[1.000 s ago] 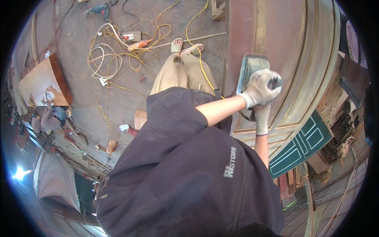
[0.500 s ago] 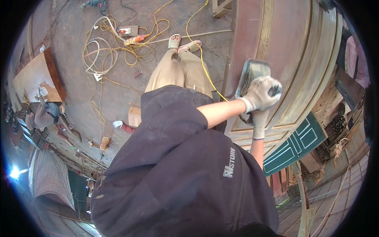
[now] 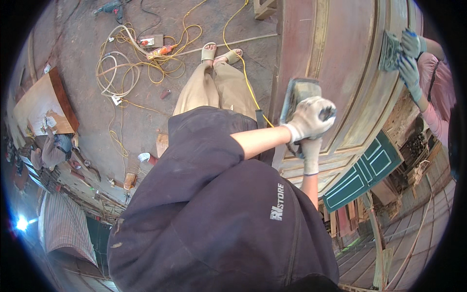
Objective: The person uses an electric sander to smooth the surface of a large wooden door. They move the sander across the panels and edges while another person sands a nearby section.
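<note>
The left hand (image 3: 311,118) is clamped over the power sander (image 3: 300,91) at the wooden door's (image 3: 335,63) near left; the right hand (image 3: 310,148), partly hidden, grips its rear. Far right, a co-worker's gloved hands (image 3: 409,73) hold a flat tool (image 3: 388,51) on the door. Yellow cord (image 3: 245,74) hangs left; a green door (image 3: 362,171) stands near right.

Soft, diffuse light over the floor (image 3: 189,24); moderately bright, shadows faint. Intense point of light (image 3: 22,223) at lower left: white core blown out, bluish flare spilling along the rim. Pale sheen on the tilted board (image 3: 39,104). Dark jacket (image 3: 219,219) dim, folds readable. Fisheye circle, black corners; door (image 3: 335,63) edges bow outward at right. Far-left detail small, soft.
</note>
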The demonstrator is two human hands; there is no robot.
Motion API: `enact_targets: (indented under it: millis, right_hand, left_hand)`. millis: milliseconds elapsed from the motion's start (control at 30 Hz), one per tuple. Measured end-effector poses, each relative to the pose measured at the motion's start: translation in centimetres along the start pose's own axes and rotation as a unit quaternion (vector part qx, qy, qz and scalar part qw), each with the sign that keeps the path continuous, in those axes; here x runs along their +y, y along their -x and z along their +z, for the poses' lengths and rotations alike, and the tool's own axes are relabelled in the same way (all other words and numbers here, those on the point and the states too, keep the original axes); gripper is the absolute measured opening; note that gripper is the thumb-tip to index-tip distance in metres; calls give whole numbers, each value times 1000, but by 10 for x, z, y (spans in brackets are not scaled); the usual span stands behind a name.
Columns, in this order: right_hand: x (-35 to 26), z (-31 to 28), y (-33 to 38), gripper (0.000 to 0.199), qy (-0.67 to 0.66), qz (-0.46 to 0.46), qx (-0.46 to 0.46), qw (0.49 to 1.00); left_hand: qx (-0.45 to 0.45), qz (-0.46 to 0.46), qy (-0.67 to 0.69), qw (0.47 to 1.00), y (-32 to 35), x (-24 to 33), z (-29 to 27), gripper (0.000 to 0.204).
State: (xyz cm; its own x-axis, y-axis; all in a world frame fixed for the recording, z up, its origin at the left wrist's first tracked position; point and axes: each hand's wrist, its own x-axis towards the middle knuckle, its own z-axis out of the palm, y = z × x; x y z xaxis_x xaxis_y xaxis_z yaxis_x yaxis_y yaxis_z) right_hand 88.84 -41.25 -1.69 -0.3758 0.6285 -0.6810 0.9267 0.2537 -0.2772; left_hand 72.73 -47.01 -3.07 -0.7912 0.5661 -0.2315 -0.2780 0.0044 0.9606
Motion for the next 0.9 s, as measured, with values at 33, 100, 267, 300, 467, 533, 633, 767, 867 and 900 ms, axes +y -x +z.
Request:
enact_targets:
  millis: [33, 100, 267, 300, 467, 533, 633, 767, 867, 900]
  right_hand:
    - [3, 11, 13, 66, -32, -11, 7, 999]
    - [-5, 25, 17, 57, -24, -58, 49, 997]
    - [-107, 8, -24, 21, -52, -5, -34, 998]
    - [-122, 7, -32, 18, -89, -20, -33, 995]
    - [-69, 29, -2, 44, -21, -134, 56, 989]
    - [-44, 32, 29, 60, -18, -49, -14, 999]
    - [-25, 38, 46, 67, -39, -37, -13, 998]
    - [-61, 31, 10, 60, -19, -85, -3, 996]
    - [-124, 16, -11, 23, -83, -10, -20, 996]
    - [-138, 14, -18, 26, -85, 21, -32, 996]
  left_hand:
    - [-17, -3, -3, 1000, 10, 0, -8, 18]
    - [-31, -2, -7, 1000, 14, -1, -21, 19]
    - [3, 26, -14, 1000, -48, 6, -51, 18]
    - [2, 7, -9, 1000, -62, 13, -59, 18]
    - [21, 15, -1, 1000, -14, 3, -53, 17]
    - [-1, 11, 0, 1000, 21, -1, -50, 18]
    - [-22, -14, -8, 1000, 41, 2, -49, 19]
    - [12, 25, -9, 1000, -1, 5, -61, 19]
    - [23, 37, -39, 998, -44, 21, -73, 20]
    - [-11, -4, -35, 999, -64, 32, -82, 20]
